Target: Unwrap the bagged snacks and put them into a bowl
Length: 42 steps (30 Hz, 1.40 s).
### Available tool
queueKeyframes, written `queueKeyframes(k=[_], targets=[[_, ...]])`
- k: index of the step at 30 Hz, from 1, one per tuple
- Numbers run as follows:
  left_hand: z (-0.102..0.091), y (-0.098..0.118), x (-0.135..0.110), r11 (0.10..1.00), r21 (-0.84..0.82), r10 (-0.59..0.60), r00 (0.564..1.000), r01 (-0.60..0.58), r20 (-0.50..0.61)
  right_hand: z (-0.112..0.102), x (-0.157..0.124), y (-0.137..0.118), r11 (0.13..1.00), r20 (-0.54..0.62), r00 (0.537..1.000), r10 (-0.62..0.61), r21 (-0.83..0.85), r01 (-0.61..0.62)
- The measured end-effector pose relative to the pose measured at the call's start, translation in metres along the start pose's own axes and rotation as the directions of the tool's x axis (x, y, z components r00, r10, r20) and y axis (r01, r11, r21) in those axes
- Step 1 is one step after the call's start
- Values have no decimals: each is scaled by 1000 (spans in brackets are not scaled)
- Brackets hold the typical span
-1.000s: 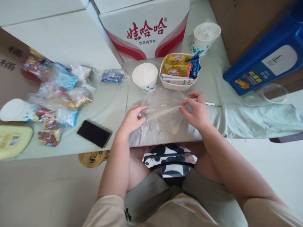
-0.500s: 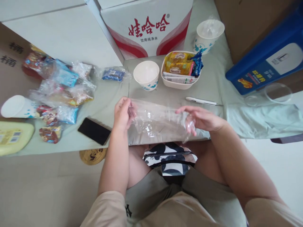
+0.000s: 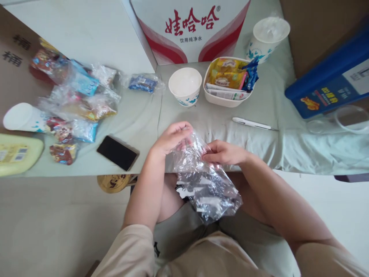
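A clear plastic bag [image 3: 210, 192] hangs from both hands over the table's front edge and down above my lap. My left hand [image 3: 174, 138] is closed on its upper left part. On the bag's upper right side, my right hand [image 3: 225, 153] pinches the film between thumb and fingers. Beyond the hands stands a white paper cup [image 3: 185, 86] with a blue leaf print. Beside that cup sits a cream plastic box [image 3: 226, 100] holding yellow and blue snack packets. A white utility knife or pen-like tool [image 3: 253, 124] lies to the right of my hands.
A black phone [image 3: 117, 152] lies left of my hands. Bagged snacks [image 3: 86, 104] and a tipped paper cup [image 3: 23, 117] crowd the left side. A printed carton [image 3: 191, 34] stands behind, with another paper cup [image 3: 266, 38] and a blue box [image 3: 325, 84] to the right.
The bag was stretched sideways between my hands over the table edge; now it hangs down toward my lap. My hands have come closer together, the left one moving right.
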<state>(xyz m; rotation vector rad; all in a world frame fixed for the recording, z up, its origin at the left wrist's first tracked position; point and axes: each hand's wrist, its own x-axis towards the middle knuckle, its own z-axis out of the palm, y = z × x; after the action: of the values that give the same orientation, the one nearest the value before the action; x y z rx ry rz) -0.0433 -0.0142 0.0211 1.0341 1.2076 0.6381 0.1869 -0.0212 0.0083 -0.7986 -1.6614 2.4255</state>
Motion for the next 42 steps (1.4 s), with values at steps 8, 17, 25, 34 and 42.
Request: queueKeyframes(k=[8,17,25,34,42], targets=[[15,-15,12,858,-508,152,982,-74,115,-4,5,2,980,-629,756,-180,-48,194],[17,-15,13,930,-351,174,974,-113,147,-13,6,1,983,-844,510,-162,-92,160],[22,-13,14,989,-146,-2,1000,1,-8,-15,2,4,980,-726,660,-193,-111,164],[21,-1,8,869,-467,130,987,-161,-98,-12,0,5,841,-723,604,-335,60,538],[12,-7,22,928,-368,-11,985,-55,-174,-24,-19,7,893,-586,685,-433,-176,415]])
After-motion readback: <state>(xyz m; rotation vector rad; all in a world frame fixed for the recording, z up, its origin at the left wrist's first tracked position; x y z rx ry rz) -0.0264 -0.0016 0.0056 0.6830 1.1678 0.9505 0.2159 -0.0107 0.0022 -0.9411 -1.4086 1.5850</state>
